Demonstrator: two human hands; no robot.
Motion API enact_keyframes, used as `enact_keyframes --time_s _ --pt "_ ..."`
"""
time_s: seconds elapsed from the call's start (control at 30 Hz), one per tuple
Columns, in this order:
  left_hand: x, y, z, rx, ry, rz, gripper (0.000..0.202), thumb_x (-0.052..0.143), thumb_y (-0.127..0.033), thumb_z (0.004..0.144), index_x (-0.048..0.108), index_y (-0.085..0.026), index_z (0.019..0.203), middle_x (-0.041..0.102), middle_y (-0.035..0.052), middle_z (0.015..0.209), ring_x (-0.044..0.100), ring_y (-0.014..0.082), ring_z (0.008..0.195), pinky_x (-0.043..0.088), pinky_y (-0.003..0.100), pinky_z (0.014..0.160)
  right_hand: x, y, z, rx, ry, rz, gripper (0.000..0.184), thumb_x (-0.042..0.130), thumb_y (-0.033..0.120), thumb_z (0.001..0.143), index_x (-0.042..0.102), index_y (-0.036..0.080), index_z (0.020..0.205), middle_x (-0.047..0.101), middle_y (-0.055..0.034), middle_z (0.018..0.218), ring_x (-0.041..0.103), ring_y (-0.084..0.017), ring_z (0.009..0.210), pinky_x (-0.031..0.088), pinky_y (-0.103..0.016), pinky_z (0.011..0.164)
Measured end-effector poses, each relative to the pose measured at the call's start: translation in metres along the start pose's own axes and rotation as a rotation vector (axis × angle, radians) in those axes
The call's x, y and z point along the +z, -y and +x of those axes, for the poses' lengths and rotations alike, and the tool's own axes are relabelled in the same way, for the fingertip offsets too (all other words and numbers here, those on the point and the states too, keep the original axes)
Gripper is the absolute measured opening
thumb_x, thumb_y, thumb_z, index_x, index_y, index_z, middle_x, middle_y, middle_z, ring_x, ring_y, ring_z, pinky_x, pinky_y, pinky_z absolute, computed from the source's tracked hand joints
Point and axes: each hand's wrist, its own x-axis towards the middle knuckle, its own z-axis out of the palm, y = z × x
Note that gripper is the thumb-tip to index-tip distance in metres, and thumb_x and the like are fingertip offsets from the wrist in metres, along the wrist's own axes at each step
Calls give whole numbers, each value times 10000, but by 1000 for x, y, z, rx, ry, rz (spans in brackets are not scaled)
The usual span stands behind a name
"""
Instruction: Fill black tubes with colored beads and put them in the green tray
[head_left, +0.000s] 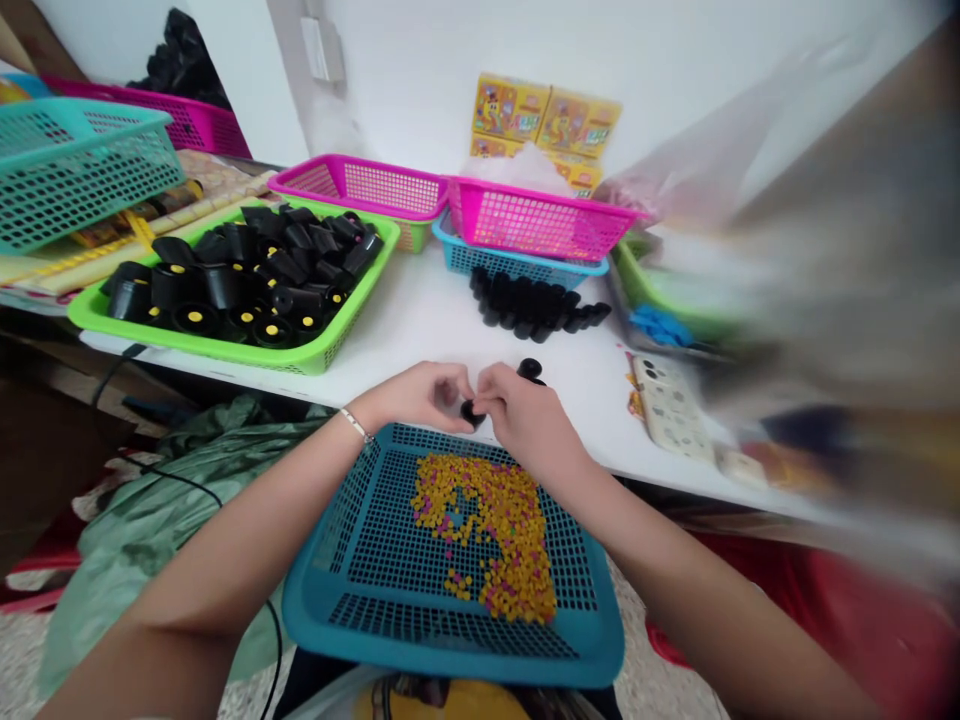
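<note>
Over the table's front edge, my left hand [427, 395] closes its thumb and fingers around a small black plastic piece [472, 413]. My right hand [517, 405] meets it there with fingertips pinched at the top of that piece; anything tiny between them is hidden. Just behind my right hand stand a couple of black cylinders [530, 369]. Below both hands a teal basket [450, 655] rests on my lap, with many small yellow and pink pellets [517, 540] spread mostly over its right half.
A green basket [322, 350] full of black cylindrical pieces with yellow dots sits left. Black cylinders [529, 300] are lined up before stacked pink [540, 225] and blue baskets. A phone [671, 405] lies right. Yellow boxes [544, 115] stand by the wall. Something blurred covers the far right.
</note>
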Motion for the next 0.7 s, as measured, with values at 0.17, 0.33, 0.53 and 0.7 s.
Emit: enact_keyframes --time_s 0.17,0.33,0.53,0.7 --pt "1 1 1 26 5 -55 452 767 -283 639 486 -181 978 637 12 831 580 118 730 449 251 669 -5 8 17 21 138 -49 232 488 -16 706 526 205 768 691 24 657 654 -138 679 445 -228 633" --pt "1 2 2 11 -34 -46 543 786 -266 599 431 -187 1003 633 7 799 585 117 677 442 229 600 -7 15 42 26 229 -190 220 607 -5 645 644 185 750 685 -2 756 632 -142 648 449 -263 646" --pt "2 3 2 -21 -32 -105 730 793 -252 589 320 -200 1142 663 24 799 605 130 652 439 217 554 -13 25 80 191 669 -379 91 710 93 642 716 181 663 610 22 523 641 -185 600 473 -316 638" --pt "2 2 1 -38 -38 -123 799 802 -247 572 271 -200 1168 666 34 819 617 143 674 465 228 573 -1 15 94 163 654 -367 42 732 165 634 710 200 626 632 22 568 660 -203 718 487 -362 730"
